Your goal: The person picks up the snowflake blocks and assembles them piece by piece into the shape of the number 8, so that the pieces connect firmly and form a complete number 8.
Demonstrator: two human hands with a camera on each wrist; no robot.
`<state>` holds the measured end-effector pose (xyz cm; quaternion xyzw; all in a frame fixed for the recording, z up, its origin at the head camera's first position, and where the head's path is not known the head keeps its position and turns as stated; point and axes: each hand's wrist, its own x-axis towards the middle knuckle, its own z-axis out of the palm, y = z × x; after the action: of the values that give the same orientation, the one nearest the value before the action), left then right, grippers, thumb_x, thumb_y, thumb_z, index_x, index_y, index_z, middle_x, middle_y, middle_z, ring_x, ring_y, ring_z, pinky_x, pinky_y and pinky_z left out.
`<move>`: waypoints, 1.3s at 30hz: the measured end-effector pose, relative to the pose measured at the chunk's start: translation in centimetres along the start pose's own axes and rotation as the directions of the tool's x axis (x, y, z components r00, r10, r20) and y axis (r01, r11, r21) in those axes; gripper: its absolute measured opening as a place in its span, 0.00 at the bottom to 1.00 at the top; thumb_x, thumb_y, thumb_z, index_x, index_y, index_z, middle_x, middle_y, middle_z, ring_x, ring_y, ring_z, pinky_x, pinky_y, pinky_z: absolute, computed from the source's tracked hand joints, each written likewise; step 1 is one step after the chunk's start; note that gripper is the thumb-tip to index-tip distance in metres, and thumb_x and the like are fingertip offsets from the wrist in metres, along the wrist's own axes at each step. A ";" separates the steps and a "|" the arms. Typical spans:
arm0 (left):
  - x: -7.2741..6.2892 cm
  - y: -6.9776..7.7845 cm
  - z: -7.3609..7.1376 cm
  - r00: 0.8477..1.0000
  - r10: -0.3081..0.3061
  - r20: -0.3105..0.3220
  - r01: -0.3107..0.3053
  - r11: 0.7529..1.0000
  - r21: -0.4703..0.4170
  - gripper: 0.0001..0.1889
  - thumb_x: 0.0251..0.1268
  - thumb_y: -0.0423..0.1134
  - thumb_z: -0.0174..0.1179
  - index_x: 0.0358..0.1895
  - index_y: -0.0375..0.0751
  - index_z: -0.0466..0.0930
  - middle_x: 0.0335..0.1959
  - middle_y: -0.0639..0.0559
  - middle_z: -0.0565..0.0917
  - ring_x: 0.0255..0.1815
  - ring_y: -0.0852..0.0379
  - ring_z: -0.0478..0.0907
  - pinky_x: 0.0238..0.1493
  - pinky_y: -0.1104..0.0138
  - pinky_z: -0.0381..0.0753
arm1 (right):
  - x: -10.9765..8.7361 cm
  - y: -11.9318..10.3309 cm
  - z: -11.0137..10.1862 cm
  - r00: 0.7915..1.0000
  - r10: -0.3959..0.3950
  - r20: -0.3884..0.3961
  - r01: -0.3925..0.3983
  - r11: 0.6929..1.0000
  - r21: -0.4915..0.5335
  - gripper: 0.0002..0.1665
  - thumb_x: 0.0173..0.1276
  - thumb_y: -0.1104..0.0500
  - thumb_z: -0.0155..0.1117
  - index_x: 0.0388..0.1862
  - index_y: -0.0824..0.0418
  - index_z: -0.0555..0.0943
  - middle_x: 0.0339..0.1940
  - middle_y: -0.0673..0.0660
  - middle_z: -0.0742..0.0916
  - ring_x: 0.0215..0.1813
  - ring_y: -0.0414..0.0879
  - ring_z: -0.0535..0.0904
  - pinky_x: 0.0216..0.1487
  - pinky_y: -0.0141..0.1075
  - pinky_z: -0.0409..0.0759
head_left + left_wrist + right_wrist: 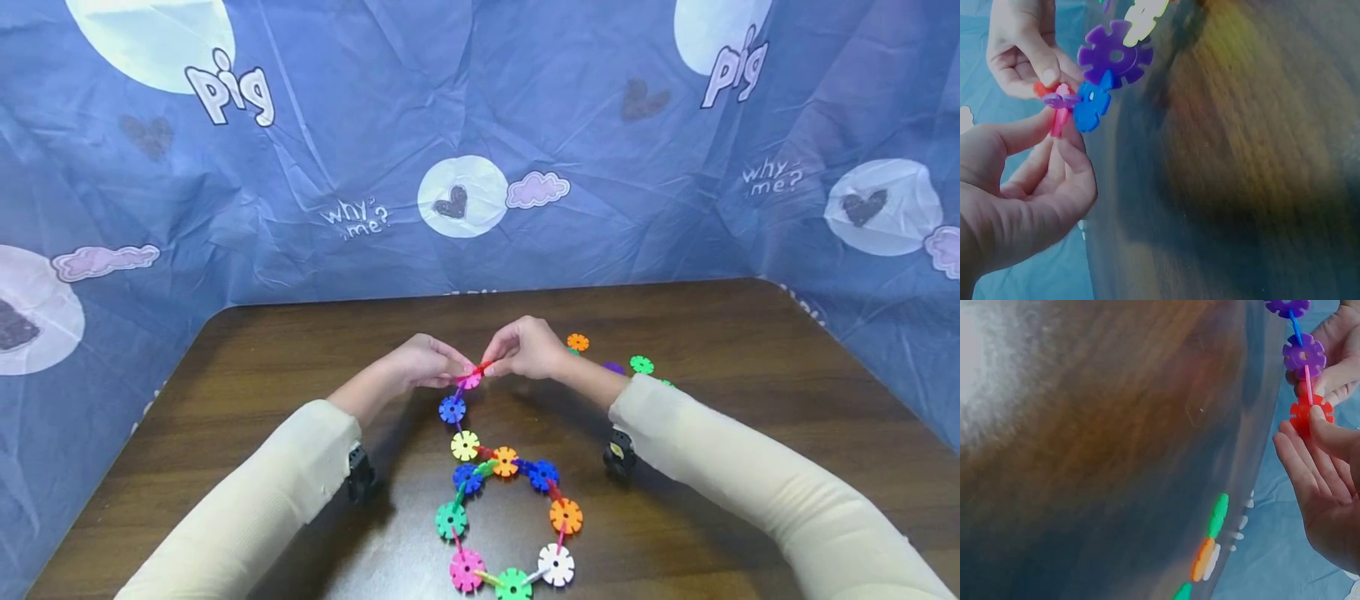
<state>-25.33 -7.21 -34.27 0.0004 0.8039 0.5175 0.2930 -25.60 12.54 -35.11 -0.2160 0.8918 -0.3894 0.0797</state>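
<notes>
Both hands meet above the table at the end of a chain of notched plastic snowflake discs. The left hand [429, 362] pinches a pink disc [472, 381] between thumb and fingers. In the right wrist view, the right hand [1329, 469] pinches a red disc [1302, 417] by its edge, right against the pink one. A purple disc [1304, 355] joins the pink disc to a blue disc [1090, 107]. From there the chain runs down past a pale yellow disc [465, 446] to a ring of linked discs, with an orange disc [506, 462] at its top.
Loose discs lie behind the right forearm, among them an orange disc [577, 342], a green disc [641, 364] and a purple disc [613, 367], partly hidden. The brown wooden table [262, 375] ends at a blue printed cloth [360, 150] behind and at the sides.
</notes>
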 end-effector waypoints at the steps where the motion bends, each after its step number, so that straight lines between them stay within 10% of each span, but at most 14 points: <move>1: 0.0 0.0 0.0 1.000 0.011 0.007 -0.011 1.000 0.013 0.15 0.64 0.35 0.62 0.50 0.29 0.82 0.21 0.60 0.84 0.28 0.65 0.79 0.44 0.69 0.82 | 0.1 0.0 -0.2 1.000 0.005 0.018 -0.005 1.000 0.004 0.07 0.52 0.63 0.76 0.32 0.62 0.88 0.32 0.58 0.91 0.35 0.44 0.88 0.37 0.30 0.85; 8: 0.2 0.1 -0.4 0.998 0.000 0.059 0.001 1.000 -0.022 0.16 0.67 0.32 0.58 0.54 0.26 0.78 0.20 0.61 0.84 0.26 0.67 0.77 0.36 0.74 0.78 | 0.6 0.1 -2.6 0.985 0.012 0.170 -0.026 0.996 0.083 0.18 0.54 0.69 0.72 0.46 0.70 0.84 0.45 0.66 0.88 0.46 0.52 0.88 0.44 0.35 0.85; 13: 0.3 -0.2 -0.6 0.997 0.006 0.071 -0.002 0.999 -0.051 0.17 0.67 0.32 0.57 0.56 0.27 0.77 0.22 0.62 0.84 0.27 0.68 0.78 0.38 0.74 0.79 | 1.1 0.8 -3.7 0.984 -0.063 0.168 0.082 0.991 -0.110 0.18 0.52 0.70 0.73 0.45 0.70 0.84 0.42 0.66 0.89 0.44 0.52 0.88 0.45 0.35 0.85; 20: 0.1 -0.3 -0.4 0.997 0.023 0.073 -0.016 0.995 -0.098 0.18 0.67 0.31 0.58 0.56 0.24 0.76 0.20 0.61 0.84 0.26 0.68 0.78 0.35 0.75 0.80 | 1.9 2.0 -3.3 0.972 -0.052 0.231 0.149 0.892 -0.427 0.17 0.50 0.70 0.74 0.42 0.65 0.85 0.38 0.59 0.89 0.42 0.48 0.85 0.46 0.34 0.83; 28: 0.2 -0.3 -0.4 0.997 0.003 0.071 0.003 0.996 -0.090 0.18 0.66 0.32 0.59 0.56 0.25 0.77 0.21 0.61 0.84 0.26 0.67 0.78 0.36 0.75 0.80 | 2.0 2.5 -3.2 0.970 -0.046 0.239 0.171 0.826 -0.536 0.13 0.48 0.66 0.77 0.35 0.63 0.86 0.31 0.56 0.88 0.36 0.43 0.82 0.41 0.32 0.82; 39: 0.3 -0.5 -0.4 0.996 0.003 0.090 0.004 0.997 -0.078 0.18 0.67 0.33 0.58 0.57 0.26 0.76 0.21 0.62 0.84 0.28 0.68 0.79 0.41 0.73 0.80 | 1.6 2.0 -3.0 0.984 -0.103 0.142 0.143 0.940 -0.310 0.05 0.50 0.65 0.76 0.25 0.61 0.86 0.23 0.54 0.88 0.24 0.35 0.80 0.30 0.27 0.80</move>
<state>-25.60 -7.68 -34.72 0.0121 0.7690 0.5479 0.3291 -28.58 15.06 -34.48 -0.3051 0.9210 -0.2303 0.0746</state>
